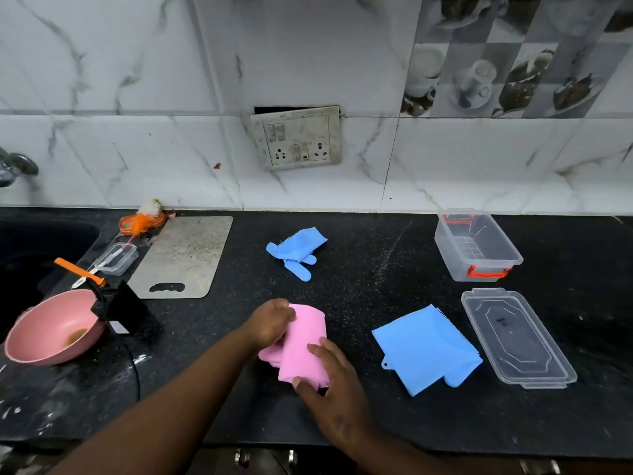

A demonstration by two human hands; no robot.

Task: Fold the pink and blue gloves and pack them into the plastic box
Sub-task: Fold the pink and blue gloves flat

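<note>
A pink glove [303,344] lies folded on the black counter in front of me. My left hand [270,322] grips its far left edge, and my right hand [332,389] presses on its near right side. One blue glove [426,349] lies flat and folded to the right of the pink one. Another blue glove [296,253] lies crumpled farther back in the middle. The clear plastic box [478,248] with orange latches stands open and empty at the back right. Its clear lid [517,337] lies on the counter in front of it.
A steel cutting board [185,257] lies at the back left beside a small clear container [114,258]. A pink bowl [54,327] sits by the sink [34,248] at the left, with an orange-handled tool [80,270] nearby. A socket plate [296,137] hangs on the tiled wall.
</note>
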